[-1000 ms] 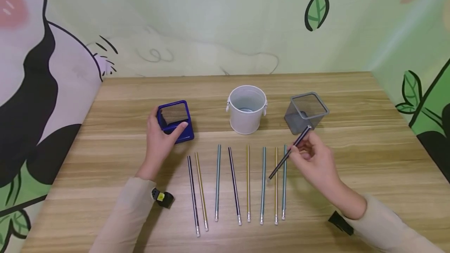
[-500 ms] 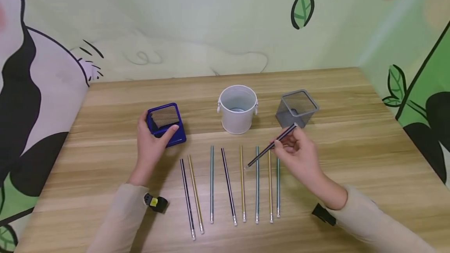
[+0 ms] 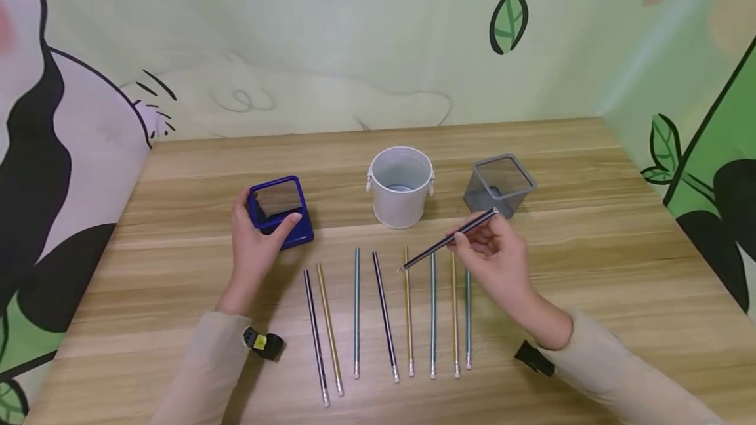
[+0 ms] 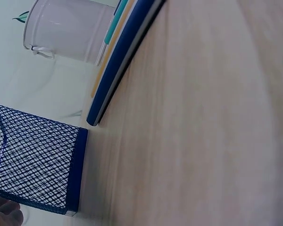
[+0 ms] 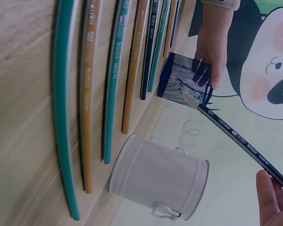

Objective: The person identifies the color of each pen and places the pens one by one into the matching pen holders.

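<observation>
My left hand point(image 3: 254, 254) grips the blue mesh pen holder point(image 3: 299, 231) at the table's left, thumb over its front rim and fingers along its left side. In the left wrist view, the holder's mesh wall point(image 4: 37, 157) stands upright on the wood, with fingertips point(image 4: 7, 212) against it. My right hand point(image 3: 502, 261) pinches a dark blue striped pencil point(image 3: 434, 249) above the row of pencils. This pencil is tilted, its eraser end point(image 5: 191, 99) pointing left towards the blue holder. Below lie several pencils: dark blue point(image 3: 385, 317), yellow point(image 3: 329, 326) and teal point(image 3: 357, 313).
A white metal bucket point(image 3: 398, 207) with side handles stands at the back middle. To its right, just behind my right hand, is a grey mesh pen holder point(image 3: 481, 197). A painted wall point(image 3: 331, 51) closes off the wooden table point(image 3: 177, 195) behind.
The pencil in my right hand has turned from steep to flatter, its eraser end swinging left. That hand has shifted left a little. My left hand stays on the blue pen holder. The head view has shifted slightly.
</observation>
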A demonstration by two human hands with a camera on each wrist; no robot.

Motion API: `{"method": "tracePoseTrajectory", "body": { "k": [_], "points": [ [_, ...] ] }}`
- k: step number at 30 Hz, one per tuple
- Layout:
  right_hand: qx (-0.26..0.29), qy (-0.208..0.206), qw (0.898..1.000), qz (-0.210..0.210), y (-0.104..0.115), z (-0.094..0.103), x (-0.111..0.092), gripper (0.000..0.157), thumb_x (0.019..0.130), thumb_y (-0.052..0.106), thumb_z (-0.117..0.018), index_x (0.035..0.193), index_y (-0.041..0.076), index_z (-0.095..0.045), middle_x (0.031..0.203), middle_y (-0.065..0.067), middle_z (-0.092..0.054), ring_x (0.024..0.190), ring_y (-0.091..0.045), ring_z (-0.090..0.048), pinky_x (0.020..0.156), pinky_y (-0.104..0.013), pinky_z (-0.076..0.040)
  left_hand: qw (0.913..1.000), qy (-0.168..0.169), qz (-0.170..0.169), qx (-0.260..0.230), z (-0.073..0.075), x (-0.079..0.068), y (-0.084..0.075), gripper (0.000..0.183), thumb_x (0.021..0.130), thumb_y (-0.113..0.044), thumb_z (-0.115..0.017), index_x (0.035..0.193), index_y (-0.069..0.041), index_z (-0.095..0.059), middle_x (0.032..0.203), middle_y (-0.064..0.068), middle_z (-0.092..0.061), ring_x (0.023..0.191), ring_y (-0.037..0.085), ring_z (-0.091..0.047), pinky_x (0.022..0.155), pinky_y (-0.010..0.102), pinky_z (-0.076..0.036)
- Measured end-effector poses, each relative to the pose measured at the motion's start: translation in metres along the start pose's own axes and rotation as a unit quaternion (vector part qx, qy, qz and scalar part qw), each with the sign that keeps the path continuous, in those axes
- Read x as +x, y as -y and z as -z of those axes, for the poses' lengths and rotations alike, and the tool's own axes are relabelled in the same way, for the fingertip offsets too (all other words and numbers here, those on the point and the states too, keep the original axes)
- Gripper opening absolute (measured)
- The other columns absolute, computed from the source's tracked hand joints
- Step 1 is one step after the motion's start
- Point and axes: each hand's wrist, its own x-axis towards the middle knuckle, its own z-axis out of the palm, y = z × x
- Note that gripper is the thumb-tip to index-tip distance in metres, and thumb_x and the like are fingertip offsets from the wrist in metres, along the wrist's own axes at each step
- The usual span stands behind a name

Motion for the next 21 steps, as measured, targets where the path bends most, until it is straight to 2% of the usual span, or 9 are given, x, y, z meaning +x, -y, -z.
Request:
{"method": "tracePoseTrajectory", "body": {
  "k": [4, 8, 11, 16, 21],
  "points": [
    [0.008, -0.005, 1.0, 0.009, 0.0, -0.004, 0.002, 0.015, 0.077, -0.022, -0.055, 0.091, -0.018, -0.051, 0.09, 0.014, -0.067, 0.076, -0.003, -0.067, 0.066, -0.017, -0.056, 1.0, -0.002, 0.001, 0.004, 0.0, -0.002, 0.0, 0.092, 0.077, -0.027, -0.079, 0.145, 0.0, -0.024, 0.142, 0.022, -0.036, 0.131, 0.033, -0.035, 0.113, 0.048, -0.027],
    [0.002, -0.013, 1.0, 0.013, 0.0, -0.007, 0.004, 0.016, 0.077, -0.022, -0.055, 0.092, -0.017, -0.053, 0.087, -0.003, -0.07, 0.077, -0.003, -0.067, 0.067, -0.019, -0.056, 1.0, 0.0, 0.002, 0.009, 0.001, -0.001, 0.0, 0.094, 0.076, -0.028, -0.08, 0.146, 0.0, -0.024, 0.143, 0.022, -0.035, 0.132, 0.033, -0.035, 0.113, 0.047, -0.027],
    [0.014, -0.012, 1.0, 0.025, 0.0, -0.009, 0.007, 0.016, 0.078, -0.022, -0.055, 0.093, -0.018, -0.052, 0.088, -0.009, -0.07, 0.077, -0.005, -0.067, 0.066, -0.021, -0.057, 0.9999, 0.005, 0.002, 0.01, 0.001, 0.0, -0.002, 0.095, 0.077, -0.03, -0.079, 0.146, 0.0, -0.023, 0.144, 0.022, -0.035, 0.133, 0.033, -0.034, 0.114, 0.047, -0.027],
    [0.05, -0.004, 0.997, 0.052, 0.002, -0.01, 0.014, 0.017, 0.079, -0.023, -0.053, 0.095, -0.022, -0.049, 0.094, 0.004, -0.069, 0.08, -0.008, -0.068, 0.068, -0.023, -0.057, 0.9999, 0.011, 0.004, 0.01, 0.002, 0.002, -0.003, 0.094, 0.078, -0.03, -0.078, 0.147, 0.0, -0.022, 0.144, 0.022, -0.034, 0.133, 0.034, -0.034, 0.114, 0.048, -0.026],
    [0.046, 0.008, 0.998, 0.052, 0.006, -0.013, 0.018, 0.017, 0.08, -0.022, -0.054, 0.096, -0.02, -0.05, 0.096, 0.006, -0.068, 0.082, -0.008, -0.068, 0.069, -0.022, -0.057, 0.9999, 0.007, 0.006, 0.012, 0.003, 0.0, -0.002, 0.092, 0.077, -0.027, -0.079, 0.145, 0.0, -0.024, 0.142, 0.022, -0.036, 0.131, 0.033, -0.036, 0.113, 0.046, -0.027]
  ]
}}
